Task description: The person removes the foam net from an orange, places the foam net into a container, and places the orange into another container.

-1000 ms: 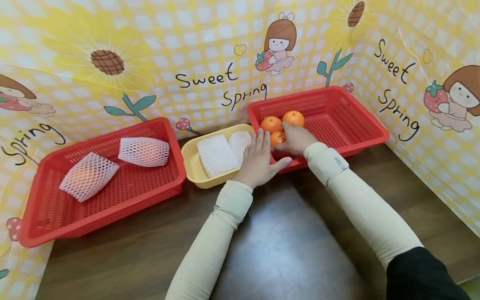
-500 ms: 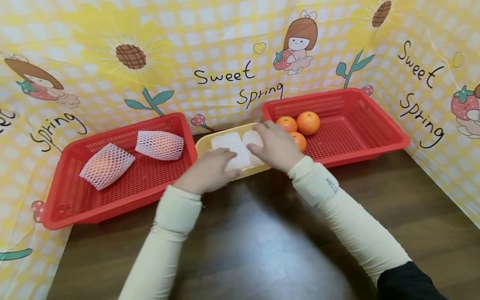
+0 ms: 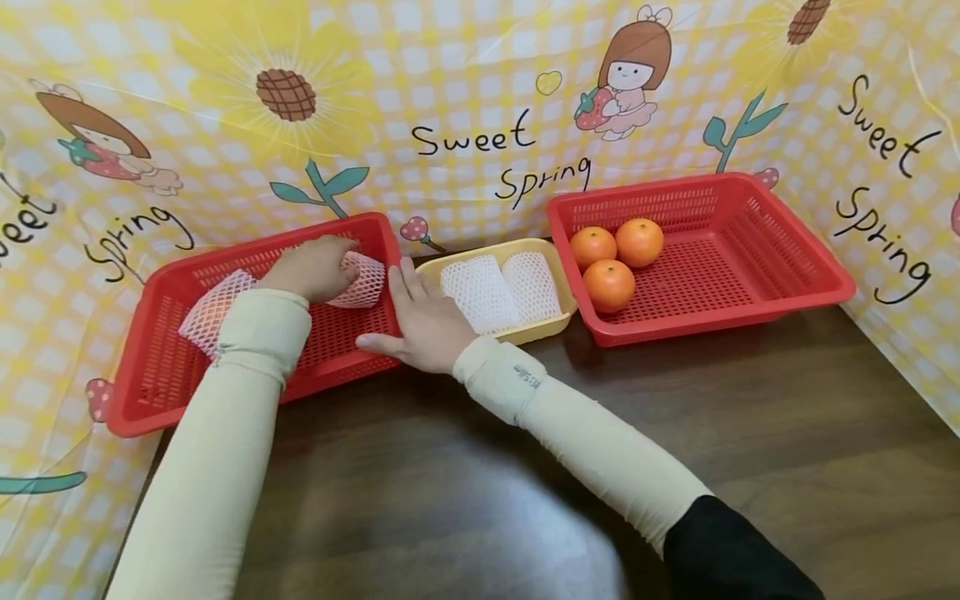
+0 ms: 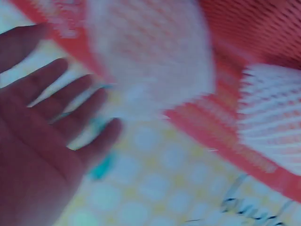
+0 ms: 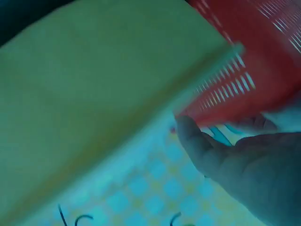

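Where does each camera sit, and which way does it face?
Head: worn on the head; faces forward and down at the left basket, tray and right basket; left hand, right hand and sleeves show.
Left wrist: on that wrist; faces netted fruits in the left basket and cloth beyond; the left hand shows palm-side.
Right wrist: on that wrist; faces a blurred yellow surface, probably the tray, and a red basket; right hand shows.
Shared by head and left wrist: left hand, netted fruits.

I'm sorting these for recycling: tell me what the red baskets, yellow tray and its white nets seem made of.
Red baskets: likely molded plastic, faintly glossy; evenly slotted walls.
Yellow tray: probably plastic, smooth; uniform color, rounded corners.
White nets: seemingly foam plastic, matte; puffy open mesh, exact type unclear.
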`<state>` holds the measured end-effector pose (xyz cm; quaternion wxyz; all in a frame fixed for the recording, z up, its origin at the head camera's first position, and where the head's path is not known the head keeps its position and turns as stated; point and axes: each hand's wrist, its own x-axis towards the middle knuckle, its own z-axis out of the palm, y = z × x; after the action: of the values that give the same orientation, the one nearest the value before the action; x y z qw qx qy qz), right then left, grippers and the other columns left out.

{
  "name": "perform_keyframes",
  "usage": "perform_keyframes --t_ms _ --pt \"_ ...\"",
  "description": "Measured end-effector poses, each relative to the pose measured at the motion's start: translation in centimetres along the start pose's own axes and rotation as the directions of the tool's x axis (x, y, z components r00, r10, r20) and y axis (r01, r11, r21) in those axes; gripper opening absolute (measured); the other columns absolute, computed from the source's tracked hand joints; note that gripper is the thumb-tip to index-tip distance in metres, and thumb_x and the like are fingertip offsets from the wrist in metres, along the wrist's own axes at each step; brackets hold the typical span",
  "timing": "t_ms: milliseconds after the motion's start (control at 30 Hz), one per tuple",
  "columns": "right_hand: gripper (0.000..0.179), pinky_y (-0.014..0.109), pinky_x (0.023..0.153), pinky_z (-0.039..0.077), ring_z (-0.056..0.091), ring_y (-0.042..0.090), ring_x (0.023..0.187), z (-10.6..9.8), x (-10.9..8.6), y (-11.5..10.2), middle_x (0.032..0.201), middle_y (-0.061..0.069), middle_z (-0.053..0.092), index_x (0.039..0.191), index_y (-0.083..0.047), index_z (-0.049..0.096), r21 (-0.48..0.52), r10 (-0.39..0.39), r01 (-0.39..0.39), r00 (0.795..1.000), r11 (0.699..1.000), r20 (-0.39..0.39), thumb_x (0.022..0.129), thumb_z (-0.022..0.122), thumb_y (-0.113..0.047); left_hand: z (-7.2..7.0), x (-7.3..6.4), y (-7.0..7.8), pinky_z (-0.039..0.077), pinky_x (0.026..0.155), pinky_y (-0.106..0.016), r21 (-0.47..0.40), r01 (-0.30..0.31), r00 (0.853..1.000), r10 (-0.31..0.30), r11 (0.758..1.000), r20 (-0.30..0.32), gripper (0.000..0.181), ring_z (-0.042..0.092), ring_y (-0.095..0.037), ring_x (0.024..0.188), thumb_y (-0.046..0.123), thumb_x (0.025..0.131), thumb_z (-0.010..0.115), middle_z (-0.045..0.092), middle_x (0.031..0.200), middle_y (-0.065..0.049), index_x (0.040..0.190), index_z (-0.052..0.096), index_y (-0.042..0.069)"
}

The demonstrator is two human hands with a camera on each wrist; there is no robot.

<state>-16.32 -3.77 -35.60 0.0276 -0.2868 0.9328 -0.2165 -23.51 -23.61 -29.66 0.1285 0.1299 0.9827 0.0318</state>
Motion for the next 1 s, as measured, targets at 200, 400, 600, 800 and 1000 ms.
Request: perform_keyframes --t_ms 200,400,600,800,1000 --pt "0.102 0.052 0.111 0.035 0.019 0.031 0.151 1.6 0.5 -0.5 0.168 0.012 0.002 0.162 -0.006 0.009 -0.053 0.036 -0.034 0.999 0.998 0.039 0.094 0.037 -0.077 0.7 1.2 -3.3 0.020 0.106 -0.073 -0.028 0.030 1.000 -0.030 0.999 -0.009 0.053 0.034 -0.054 0.136 0.026 0.108 0.041 0.040 0.147 -0.036 0.147 0.039 -0.010" --pt "0.102 0.051 0.109 0.038 0.023 0.030 0.150 1.7 0.4 -0.3 0.169 0.011 0.002 0.162 -0.007 0.010 -0.083 0.056 -0.054 0.998 0.995 0.030 0.093 0.035 -0.078 1.5 0.7 -3.7 0.025 0.107 -0.069 -0.111 0.076 0.997 -0.074 0.991 0.016 0.063 0.028 -0.058 0.135 0.031 0.104 0.055 0.034 0.144 -0.041 0.144 0.040 -0.015" --pt "0.103 0.050 0.107 0.040 0.027 0.029 0.149 1.6 0.4 -0.1 0.169 0.010 0.002 0.162 -0.007 0.008 -0.080 0.062 -0.059 0.997 0.995 0.037 0.093 0.037 -0.078 2.7 0.1 -3.6 0.026 0.106 -0.070 -0.193 0.100 0.981 -0.065 0.976 0.181 0.095 0.030 -0.057 0.135 0.051 0.091 0.071 0.033 0.148 -0.039 0.150 0.030 -0.012" --pt "0.102 0.048 0.105 0.043 0.029 0.029 0.148 1.8 0.6 -0.3 0.169 0.011 0.002 0.162 -0.006 0.008 -0.073 0.049 -0.046 0.998 0.996 0.043 0.094 0.036 -0.077 3.6 -0.6 -3.6 0.031 0.106 -0.067 -0.245 0.112 0.961 -0.043 0.963 0.272 0.102 0.040 -0.053 0.131 0.043 0.087 0.076 0.036 0.147 -0.037 0.156 0.016 -0.001" --pt "0.101 0.047 0.106 0.043 0.030 0.029 0.147 1.8 0.4 -0.3 0.168 0.012 0.003 0.162 -0.006 0.011 -0.068 0.059 -0.057 0.998 0.996 0.025 0.094 0.037 -0.076 4.0 -1.3 -3.4 0.039 0.100 -0.060 -0.297 0.089 0.962 -0.005 0.951 0.273 0.090 0.051 -0.045 0.118 0.031 0.084 0.080 0.046 0.133 -0.034 0.143 0.020 0.000"
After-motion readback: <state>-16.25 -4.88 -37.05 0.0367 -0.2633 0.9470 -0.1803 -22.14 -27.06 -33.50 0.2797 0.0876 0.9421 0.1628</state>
